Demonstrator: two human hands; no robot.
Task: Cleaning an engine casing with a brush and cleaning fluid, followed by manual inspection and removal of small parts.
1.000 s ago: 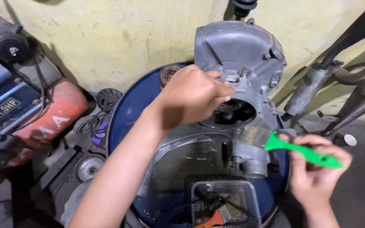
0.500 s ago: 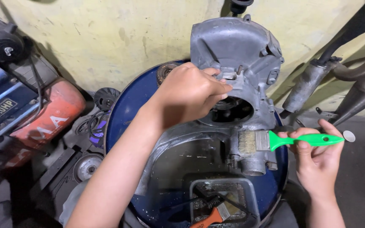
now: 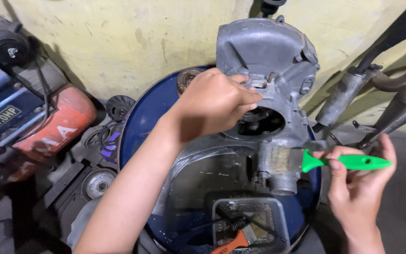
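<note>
A grey metal engine casing [image 3: 269,61] stands tilted on a blue drum [image 3: 142,117] in the head view. My left hand [image 3: 212,101] grips the casing's upper rim next to its round opening and holds it steady. My right hand [image 3: 358,181] holds a paintbrush by its green handle [image 3: 348,162]. The brush's bristles [image 3: 280,160] press flat against the casing's lower right side, above a short round stub. My left forearm crosses the drum from the lower left.
A small grey tray [image 3: 250,221] with an orange-handled brush [image 3: 233,242] sits on the drum near me. Exhaust pipes [image 3: 400,101] lean against the yellow wall at right. A red and blue machine [image 3: 29,117] and loose round parts [image 3: 97,183] lie at left.
The brush has swung from a downward slant to level and its bristles have moved left onto the casing's lower side. My left hand has kept its hold on the rim.
</note>
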